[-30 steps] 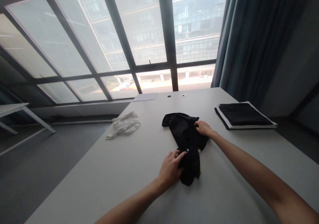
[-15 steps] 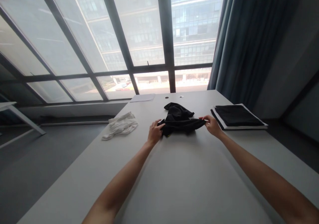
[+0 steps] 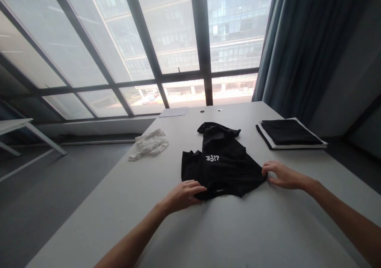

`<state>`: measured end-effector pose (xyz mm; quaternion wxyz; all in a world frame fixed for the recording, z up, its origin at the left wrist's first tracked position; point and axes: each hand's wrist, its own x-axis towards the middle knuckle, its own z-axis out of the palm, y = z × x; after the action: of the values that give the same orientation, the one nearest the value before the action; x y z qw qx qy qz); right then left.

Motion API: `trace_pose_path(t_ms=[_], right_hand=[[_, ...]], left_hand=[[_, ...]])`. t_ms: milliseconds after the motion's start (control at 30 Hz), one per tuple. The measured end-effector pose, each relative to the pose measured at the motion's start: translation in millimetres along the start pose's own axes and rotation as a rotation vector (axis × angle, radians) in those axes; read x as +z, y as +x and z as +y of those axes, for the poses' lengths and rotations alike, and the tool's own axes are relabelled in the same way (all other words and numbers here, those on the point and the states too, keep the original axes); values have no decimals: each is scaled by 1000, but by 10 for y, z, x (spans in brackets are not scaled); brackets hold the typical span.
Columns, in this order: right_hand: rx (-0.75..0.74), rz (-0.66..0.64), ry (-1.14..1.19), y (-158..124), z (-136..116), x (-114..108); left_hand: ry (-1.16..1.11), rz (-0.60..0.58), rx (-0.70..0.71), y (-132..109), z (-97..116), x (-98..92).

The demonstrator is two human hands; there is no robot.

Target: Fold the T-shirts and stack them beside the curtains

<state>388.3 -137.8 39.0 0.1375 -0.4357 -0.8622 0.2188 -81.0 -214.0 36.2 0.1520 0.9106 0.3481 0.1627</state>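
Observation:
A black T-shirt [image 3: 223,157] with white lettering lies partly spread on the white table [image 3: 226,232], its neckline toward me and its far part bunched up. The lettering is upside down from where I look. My left hand [image 3: 185,195] pinches the near left edge of the shirt, beside the collar. At the near right, my right hand [image 3: 278,174] grips a corner of the cloth between thumb and fingers. The fabric is drawn out flat between the two hands.
To the left lies a crumpled white cloth [image 3: 150,144]. A stack of folded black and white cloth [image 3: 290,133] sits at the right. Paper sheets [image 3: 173,112] rest near the far edge, by the windows. A blue curtain [image 3: 288,57] hangs behind on the right.
Both hands have moved toward me and drawn the black T-shirt along. It was bunched up and now lies wider, with its lettering showing.

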Motion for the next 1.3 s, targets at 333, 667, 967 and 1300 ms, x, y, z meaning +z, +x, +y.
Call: trace_pose_path(t_ms=[333, 667, 967, 1300], right_hand=[[-5, 425, 21, 908, -613, 771], [418, 353, -292, 766, 197, 769], [334, 666, -409, 738, -13, 493], [317, 350, -283, 628, 74, 981]], left_hand=[[61, 443, -402, 798, -593, 106], [357, 157, -728, 336, -1010, 241], [352, 240, -482, 585, -863, 247], [342, 158, -566, 345, -676, 374]])
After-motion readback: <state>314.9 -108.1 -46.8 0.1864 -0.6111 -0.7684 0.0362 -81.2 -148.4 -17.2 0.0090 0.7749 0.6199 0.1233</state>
